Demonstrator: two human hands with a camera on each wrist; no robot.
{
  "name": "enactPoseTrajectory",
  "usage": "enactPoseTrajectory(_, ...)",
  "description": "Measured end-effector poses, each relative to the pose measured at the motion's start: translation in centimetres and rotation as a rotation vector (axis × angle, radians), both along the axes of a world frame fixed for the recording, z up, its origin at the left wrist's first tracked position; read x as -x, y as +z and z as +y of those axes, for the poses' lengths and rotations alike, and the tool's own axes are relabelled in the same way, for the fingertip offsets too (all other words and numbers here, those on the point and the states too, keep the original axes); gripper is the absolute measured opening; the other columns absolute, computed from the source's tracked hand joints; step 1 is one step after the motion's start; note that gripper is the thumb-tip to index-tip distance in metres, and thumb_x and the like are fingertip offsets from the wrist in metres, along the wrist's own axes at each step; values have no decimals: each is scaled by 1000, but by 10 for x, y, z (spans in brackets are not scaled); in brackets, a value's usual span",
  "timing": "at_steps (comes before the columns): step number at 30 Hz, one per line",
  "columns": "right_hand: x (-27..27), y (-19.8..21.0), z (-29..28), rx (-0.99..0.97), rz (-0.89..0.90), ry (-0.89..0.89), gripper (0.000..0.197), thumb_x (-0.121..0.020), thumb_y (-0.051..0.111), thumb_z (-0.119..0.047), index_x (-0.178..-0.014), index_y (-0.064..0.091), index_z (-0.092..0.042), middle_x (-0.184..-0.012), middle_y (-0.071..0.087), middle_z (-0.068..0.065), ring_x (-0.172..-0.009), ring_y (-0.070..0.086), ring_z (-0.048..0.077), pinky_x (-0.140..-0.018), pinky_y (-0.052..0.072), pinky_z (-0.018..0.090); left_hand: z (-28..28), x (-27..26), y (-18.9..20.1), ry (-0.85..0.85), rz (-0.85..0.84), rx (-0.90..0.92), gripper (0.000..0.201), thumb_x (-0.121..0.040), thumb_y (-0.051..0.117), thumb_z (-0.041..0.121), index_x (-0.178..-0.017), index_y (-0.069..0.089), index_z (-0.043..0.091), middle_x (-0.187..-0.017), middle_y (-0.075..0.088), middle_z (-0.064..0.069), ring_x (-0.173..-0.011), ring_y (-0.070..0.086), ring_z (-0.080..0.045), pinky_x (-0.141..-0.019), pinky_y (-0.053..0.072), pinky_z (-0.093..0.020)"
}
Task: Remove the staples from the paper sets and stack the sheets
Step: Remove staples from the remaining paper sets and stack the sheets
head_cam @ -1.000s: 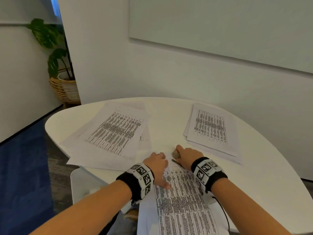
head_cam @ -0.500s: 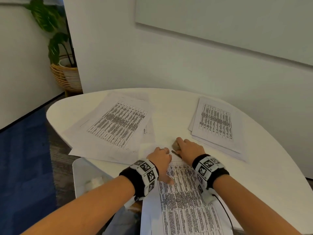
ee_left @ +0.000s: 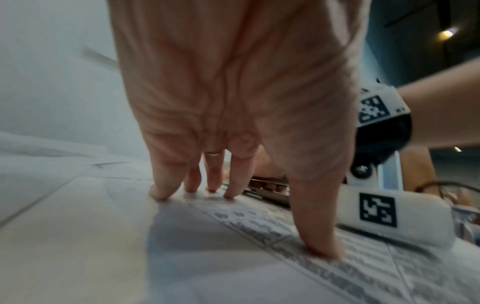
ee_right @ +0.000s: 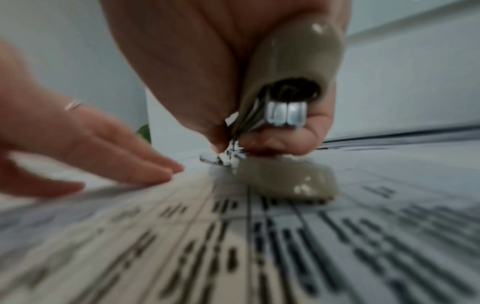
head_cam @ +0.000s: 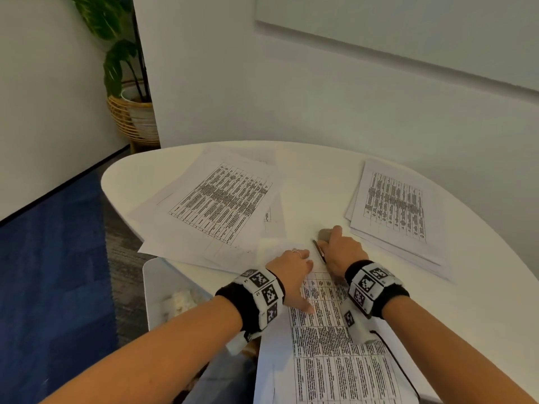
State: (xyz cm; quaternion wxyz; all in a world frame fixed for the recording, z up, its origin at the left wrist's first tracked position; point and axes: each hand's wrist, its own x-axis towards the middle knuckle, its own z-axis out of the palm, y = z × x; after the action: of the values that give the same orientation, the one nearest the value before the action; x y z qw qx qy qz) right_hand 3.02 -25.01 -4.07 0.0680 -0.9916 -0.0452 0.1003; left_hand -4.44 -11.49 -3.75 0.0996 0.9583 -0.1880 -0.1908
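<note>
A printed paper set (head_cam: 329,354) lies at the table's near edge. My left hand (head_cam: 291,269) presses it flat with straight fingers (ee_left: 213,185) and thumb, close to its top corner. My right hand (head_cam: 341,249) grips a beige staple remover (head_cam: 324,234) at that corner. In the right wrist view the remover (ee_right: 293,61) is squeezed between thumb and fingers. Its metal claws (ee_right: 223,158) bite at the paper beside my left hand's fingertips (ee_right: 155,166). The staple itself is not clear. A loose spread of sheets (head_cam: 221,205) lies far left, and another pile (head_cam: 396,211) far right.
The white oval table (head_cam: 481,287) stands against a white wall. Below its left edge is a white bin (head_cam: 163,287) with crumpled scraps. A potted plant (head_cam: 128,83) in a wicker basket stands in the far left corner, on blue carpet.
Both hands stay at the paper's top corner, the right one edging slightly forward with the remover. The head view has tipped down and shifted a little.
</note>
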Motion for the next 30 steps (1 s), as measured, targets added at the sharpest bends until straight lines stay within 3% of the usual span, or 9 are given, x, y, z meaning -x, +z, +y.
enactPoseTrajectory(3,-3,10,-11,-99,42,-26,43,-99,36,-40,-124,35,-4,-117,59,20,-103,57,36,-79,44,37,15,6,4,34,45,15,103,-77,69,54,-150,16,4,-159,-6,-13,-147,3,-25,-119,17,-39)
enactPoseTrajectory(5,5,15,-15,-166,44,-2,42,-99,38,-38,-122,35,-4,-114,59,20,-98,58,35,-80,45,37,22,11,4,108,14,-18,101,-75,68,60,-147,25,3,-159,-1,-12,-146,8,-24,-117,23,-41)
enactPoseTrajectory(7,16,16,-14,-176,39,68,39,-98,41,-34,-122,35,-4,-111,60,17,-90,58,30,-74,45,33,26,16,3,142,-12,-38,97,-74,65,64,-144,32,6,-158,7,-10,-144,16,-25,-112,31,-44)
enactPoseTrajectory(10,31,11,-4,-124,-3,157,36,-97,44,-30,-124,36,-7,-113,57,15,-89,56,26,-71,42,30,25,19,3,135,-32,-67,95,-74,64,65,-143,32,9,-156,12,-9,-141,20,-25,-109,35,-45)
enactPoseTrajectory(15,44,7,7,-20,19,127,39,-98,42,-31,-130,34,-10,-120,50,13,-105,56,30,-81,44,35,20,23,7,51,-74,-82,80,-81,61,58,-142,34,12,-158,14,-5,-141,22,-25,-109,31,-42)
enactPoseTrajectory(20,43,5,11,109,-41,153,35,-97,42,-24,-128,33,-9,-117,53,12,-99,58,30,-69,39,32,21,22,7,29,-60,-87,82,-83,61,56,-145,32,12,-156,19,-3,-138,27,-24,-105,39,-43)
enactPoseTrajectory(27,39,18,6,181,9,235,35,-96,45,-23,-128,35,-14,-115,54,10,-96,58,28,-70,41,32,20,19,6,17,-56,-99,80,-81,63,56,-142,38,12,-152,27,-3,-132,33,-24,-103,41,-42)
enactPoseTrajectory(30,39,12,13,155,25,190,30,-97,42,-21,-123,35,-9,-112,57,12,-92,58,28,-68,41,32,20,19,1,13,-55,-96,81,-82,61,56,-144,35,11,-152,26,-3,-132,32,-25,-104,41,-43)
